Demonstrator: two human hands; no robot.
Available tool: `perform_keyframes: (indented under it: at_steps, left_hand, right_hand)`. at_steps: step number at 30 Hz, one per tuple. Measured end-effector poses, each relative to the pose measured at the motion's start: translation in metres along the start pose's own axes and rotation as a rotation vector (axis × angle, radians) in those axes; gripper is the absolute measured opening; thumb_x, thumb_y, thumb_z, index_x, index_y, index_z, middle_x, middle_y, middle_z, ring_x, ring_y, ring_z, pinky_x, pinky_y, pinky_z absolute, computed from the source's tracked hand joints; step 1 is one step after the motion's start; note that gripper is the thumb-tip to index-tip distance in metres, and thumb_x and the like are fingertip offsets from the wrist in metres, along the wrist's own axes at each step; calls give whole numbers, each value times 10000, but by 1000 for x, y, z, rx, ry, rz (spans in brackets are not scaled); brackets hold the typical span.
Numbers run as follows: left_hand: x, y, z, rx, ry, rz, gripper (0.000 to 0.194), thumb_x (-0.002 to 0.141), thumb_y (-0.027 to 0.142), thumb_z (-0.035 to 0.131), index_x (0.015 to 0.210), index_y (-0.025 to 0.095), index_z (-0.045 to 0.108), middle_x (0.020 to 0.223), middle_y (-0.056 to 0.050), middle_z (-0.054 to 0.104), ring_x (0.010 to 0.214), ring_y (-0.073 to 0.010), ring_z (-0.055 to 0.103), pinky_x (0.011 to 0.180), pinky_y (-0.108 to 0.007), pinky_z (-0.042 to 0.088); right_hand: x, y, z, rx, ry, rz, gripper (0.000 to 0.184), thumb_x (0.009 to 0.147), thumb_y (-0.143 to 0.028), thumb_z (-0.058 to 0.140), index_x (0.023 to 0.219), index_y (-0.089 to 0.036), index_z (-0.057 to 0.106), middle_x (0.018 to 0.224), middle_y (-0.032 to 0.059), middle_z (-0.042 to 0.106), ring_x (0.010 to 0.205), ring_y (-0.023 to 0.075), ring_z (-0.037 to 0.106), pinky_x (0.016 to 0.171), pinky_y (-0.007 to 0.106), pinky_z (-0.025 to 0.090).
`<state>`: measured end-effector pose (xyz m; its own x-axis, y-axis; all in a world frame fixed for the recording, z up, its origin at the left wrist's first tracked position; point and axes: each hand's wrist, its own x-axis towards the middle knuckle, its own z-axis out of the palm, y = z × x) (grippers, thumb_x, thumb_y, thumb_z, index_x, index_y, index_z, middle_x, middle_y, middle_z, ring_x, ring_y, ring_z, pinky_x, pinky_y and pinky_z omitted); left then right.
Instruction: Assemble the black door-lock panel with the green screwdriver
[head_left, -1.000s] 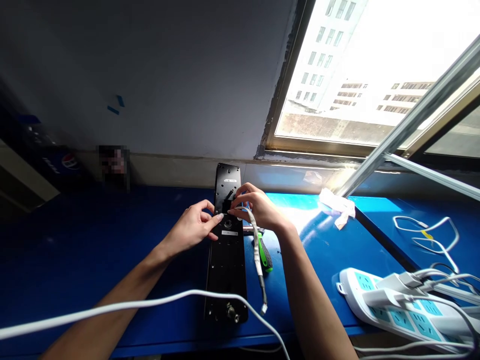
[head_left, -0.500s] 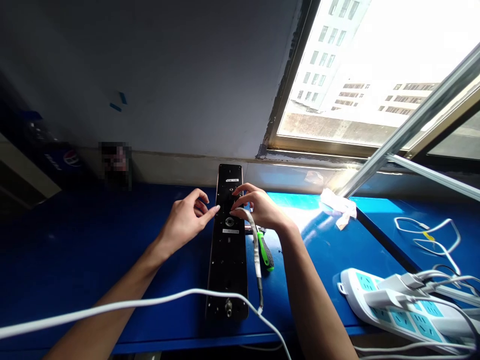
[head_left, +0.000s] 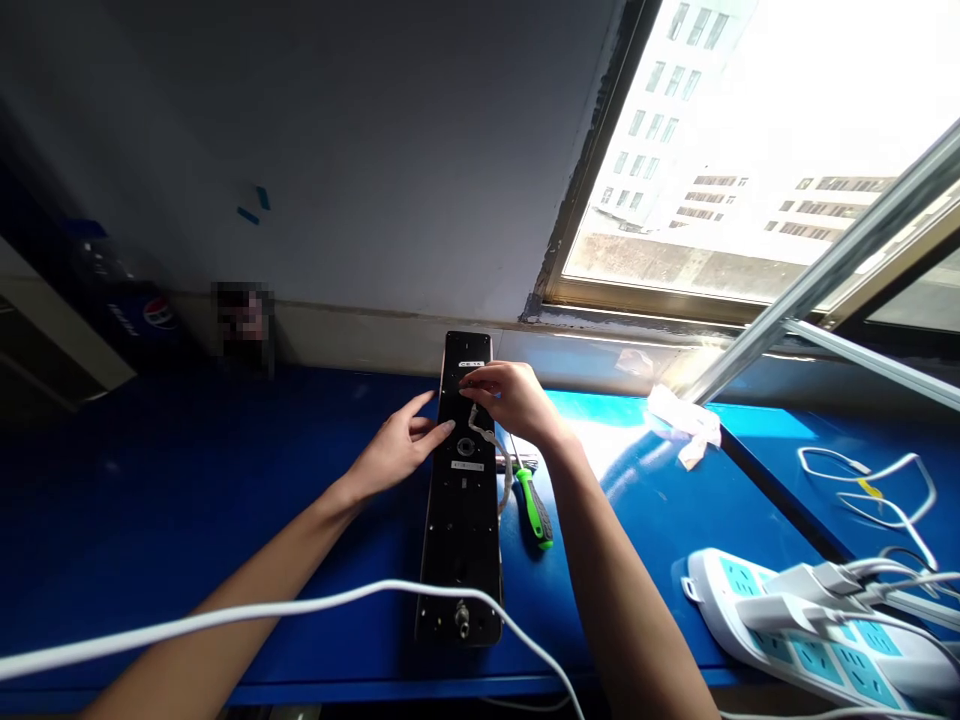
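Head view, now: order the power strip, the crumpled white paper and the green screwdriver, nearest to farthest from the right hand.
From the right hand:
1. Green screwdriver, beside the black panel
2. Crumpled white paper, farther right
3. Power strip, lower right

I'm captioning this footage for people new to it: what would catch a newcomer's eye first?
Probably the glaring window at upper right, by far the brightest thing. Next, the long black panel upright in the view on the blue tabletop, with the left hand at its left edge and the right hand over its upper part. The green-handled screwdriver just right of the panel also stands out.
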<state>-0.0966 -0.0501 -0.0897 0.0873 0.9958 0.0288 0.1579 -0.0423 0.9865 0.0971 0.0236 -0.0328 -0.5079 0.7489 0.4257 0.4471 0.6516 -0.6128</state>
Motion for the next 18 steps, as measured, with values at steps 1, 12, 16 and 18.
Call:
perform_keyframes:
  at_steps: [1, 12, 16, 18]
  left_hand:
    - [0, 0, 1, -43, -9, 6, 976, 839, 600, 760, 1591, 124, 362, 1149, -139, 791, 1123, -331, 744, 998, -438, 567]
    - [-1, -1, 3, 56, 50, 37, 927, 863, 620, 740, 1591, 148, 413, 1011, -110, 826, 1065, -370, 762, 963, -470, 573]
    - [-2, -2, 4, 75, 77, 35, 938, 866, 625, 733, 1601, 151, 395, 959, -101, 828, 1043, -373, 768, 937, -470, 587]
    - [-2, 0, 5, 63, 76, 26, 950, 860, 623, 740, 1604, 148, 388, 956, -103, 827, 1032, -370, 772, 934, -472, 593]
  right_hand:
    - [1, 1, 1, -4, 4, -14, 113, 900, -148, 720, 944, -176, 821, 926, 48, 778, 775, 142, 691, 765, 260, 536]
    - [-6, 3, 12, -45, 128, -4, 103, 895, -156, 725, 924, -189, 818, 852, 34, 734, 690, 132, 621, 697, 267, 497]
    - [-11, 4, 18, -20, 178, 15, 115, 911, -180, 713, 971, -183, 811, 913, 45, 741, 690, 124, 626, 691, 258, 514]
    - [-14, 3, 20, -10, 192, 15, 140, 913, -179, 705, 1010, -190, 806, 933, 45, 744, 692, 122, 632, 692, 255, 523]
